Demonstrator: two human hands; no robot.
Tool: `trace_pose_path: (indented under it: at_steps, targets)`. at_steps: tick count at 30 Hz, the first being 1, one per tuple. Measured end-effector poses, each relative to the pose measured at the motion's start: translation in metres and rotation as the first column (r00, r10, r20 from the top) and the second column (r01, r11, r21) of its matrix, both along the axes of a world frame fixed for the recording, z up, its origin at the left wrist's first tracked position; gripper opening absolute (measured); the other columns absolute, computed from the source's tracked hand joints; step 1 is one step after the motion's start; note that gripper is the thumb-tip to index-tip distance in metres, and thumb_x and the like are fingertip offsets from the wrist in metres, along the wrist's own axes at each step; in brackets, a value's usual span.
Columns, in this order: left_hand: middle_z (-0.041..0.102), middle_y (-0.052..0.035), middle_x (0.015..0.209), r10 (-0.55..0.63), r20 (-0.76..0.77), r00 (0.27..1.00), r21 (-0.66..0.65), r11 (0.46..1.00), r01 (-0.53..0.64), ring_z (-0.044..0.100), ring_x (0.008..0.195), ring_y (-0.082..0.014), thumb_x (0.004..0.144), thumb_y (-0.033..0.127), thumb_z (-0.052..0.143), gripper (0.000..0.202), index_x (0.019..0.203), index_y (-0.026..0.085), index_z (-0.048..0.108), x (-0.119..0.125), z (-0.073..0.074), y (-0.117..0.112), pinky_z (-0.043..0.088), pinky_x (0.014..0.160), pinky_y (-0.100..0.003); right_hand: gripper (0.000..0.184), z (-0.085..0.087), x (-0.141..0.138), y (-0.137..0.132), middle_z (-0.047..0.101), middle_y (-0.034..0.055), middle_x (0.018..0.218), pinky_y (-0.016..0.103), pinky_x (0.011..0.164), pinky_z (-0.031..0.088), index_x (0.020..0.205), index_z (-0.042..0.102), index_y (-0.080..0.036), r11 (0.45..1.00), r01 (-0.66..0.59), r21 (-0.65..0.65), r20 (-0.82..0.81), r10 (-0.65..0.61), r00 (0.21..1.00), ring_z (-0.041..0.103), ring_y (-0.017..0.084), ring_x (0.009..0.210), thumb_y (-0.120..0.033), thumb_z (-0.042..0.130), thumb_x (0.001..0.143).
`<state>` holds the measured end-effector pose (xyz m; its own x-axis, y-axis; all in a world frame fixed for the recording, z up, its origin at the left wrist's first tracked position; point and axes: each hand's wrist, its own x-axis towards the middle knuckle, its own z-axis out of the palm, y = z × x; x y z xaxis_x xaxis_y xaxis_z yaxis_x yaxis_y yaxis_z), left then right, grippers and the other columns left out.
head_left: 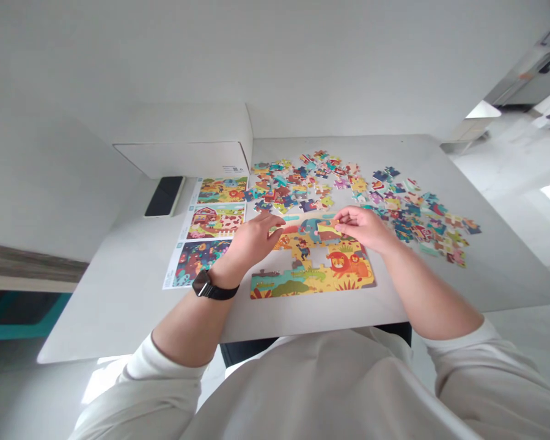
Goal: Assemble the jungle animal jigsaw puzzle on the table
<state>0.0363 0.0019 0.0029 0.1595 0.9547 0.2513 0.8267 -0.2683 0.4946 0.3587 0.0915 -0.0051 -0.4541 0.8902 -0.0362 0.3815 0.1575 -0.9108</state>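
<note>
A partly assembled jigsaw puzzle (309, 276) with lions, a crocodile and an elephant lies on the table in front of me. Gaps in it show the grey tabletop. My right hand (360, 226) is at its upper right part, thumb and fingers pinched on a yellow puzzle piece (329, 228) beside the elephant. Over the puzzle's upper left side is my left hand (256, 239), its thumb and fingers apart with nothing visible between them; it covers part of that edge. A black watch (215, 287) is on my left wrist.
Loose puzzle pieces (297, 183) form a pile behind the puzzle, with another pile (417, 214) to the right. A picture sheet (195, 241) with three scenes lies at left, beside a phone (165, 197). Behind them stands a white box (187, 156).
</note>
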Motion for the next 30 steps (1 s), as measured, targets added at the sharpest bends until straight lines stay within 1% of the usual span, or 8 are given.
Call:
trace_pose_path:
  at_steps: [4, 7, 12, 18, 23, 26, 30]
  targets:
    - [0.080, -0.0070, 0.118, 0.000, -0.010, 1.000, 0.007, 1.000, 0.000, 0.074, 0.099, -0.0230, 0.106, 0.031, 0.060, 0.023, 0.115, 0.022, 0.080, -0.002, 0.000, 0.001, 0.054, 0.089, -0.032, 0.038, -0.004, 0.005, 0.000, 0.081, 0.0074, 0.101, 0.037, 0.078, 0.064, 0.103, 0.078, -0.025, 1.000, -0.008, 0.013, 0.041, 0.007, 0.999, 0.076, 0.024, 0.087, -0.056, 0.086, 0.083]
    - [0.081, -0.0072, 0.114, -0.002, -0.014, 1.000, 0.014, 1.000, 0.002, 0.074, 0.102, -0.0240, 0.106, 0.030, 0.058, 0.023, 0.111, 0.023, 0.080, -0.008, 0.001, 0.003, 0.054, 0.089, -0.033, 0.038, -0.007, 0.009, 0.001, 0.081, 0.0076, 0.105, 0.035, 0.075, 0.062, 0.106, 0.079, -0.025, 1.000, -0.003, 0.004, 0.056, 0.003, 0.998, 0.075, 0.022, 0.084, -0.057, 0.086, 0.085]
    - [0.081, -0.0086, 0.113, 0.009, -0.025, 1.000, 0.036, 0.999, -0.008, 0.074, 0.108, -0.0259, 0.105, 0.026, 0.057, 0.022, 0.108, 0.022, 0.079, -0.017, 0.005, 0.007, 0.054, 0.092, -0.034, 0.036, -0.007, 0.012, 0.000, 0.080, 0.0061, 0.107, 0.035, 0.072, 0.062, 0.109, 0.079, -0.028, 1.000, -0.009, -0.019, 0.053, 0.010, 0.999, 0.074, 0.022, 0.082, -0.056, 0.086, 0.085]
    - [0.081, -0.0074, 0.116, 0.033, -0.029, 0.999, 0.008, 0.999, -0.032, 0.075, 0.107, -0.0248, 0.105, 0.028, 0.060, 0.021, 0.110, 0.024, 0.080, -0.014, 0.002, 0.006, 0.055, 0.090, -0.033, 0.033, -0.006, 0.009, -0.005, 0.081, 0.0066, 0.107, 0.034, 0.074, 0.062, 0.110, 0.079, -0.027, 0.998, -0.037, -0.056, 0.058, 0.041, 0.997, 0.075, 0.021, 0.084, -0.053, 0.082, 0.090]
    - [0.081, -0.0064, 0.118, 0.020, -0.022, 1.000, -0.034, 0.999, -0.021, 0.076, 0.103, -0.0239, 0.106, 0.032, 0.061, 0.023, 0.115, 0.024, 0.080, -0.008, -0.001, 0.003, 0.056, 0.091, -0.034, 0.034, -0.010, 0.007, -0.003, 0.080, 0.0069, 0.109, 0.035, 0.078, 0.064, 0.112, 0.078, -0.026, 0.992, -0.037, -0.119, -0.051, 0.031, 0.998, 0.075, 0.021, 0.088, -0.050, 0.082, 0.088]
    - [0.081, -0.0070, 0.119, -0.018, -0.031, 0.999, -0.032, 0.999, 0.017, 0.077, 0.105, -0.0246, 0.107, 0.032, 0.059, 0.025, 0.116, 0.023, 0.080, -0.007, -0.001, 0.001, 0.057, 0.090, -0.035, 0.034, -0.013, 0.004, -0.001, 0.079, 0.0068, 0.112, 0.036, 0.081, 0.065, 0.114, 0.078, -0.026, 0.991, -0.032, -0.131, -0.091, 0.020, 0.996, 0.075, 0.020, 0.089, -0.047, 0.083, 0.087]
    - [0.081, -0.0076, 0.122, -0.068, -0.042, 0.997, -0.017, 0.998, 0.068, 0.077, 0.105, -0.0245, 0.109, 0.036, 0.056, 0.027, 0.119, 0.023, 0.078, -0.007, -0.002, 0.001, 0.059, 0.090, -0.035, 0.034, -0.013, 0.003, 0.002, 0.077, 0.0055, 0.105, 0.036, 0.079, 0.067, 0.110, 0.077, -0.026, 0.990, -0.009, -0.138, -0.139, -0.010, 0.990, 0.074, 0.021, 0.088, -0.046, 0.084, 0.084]
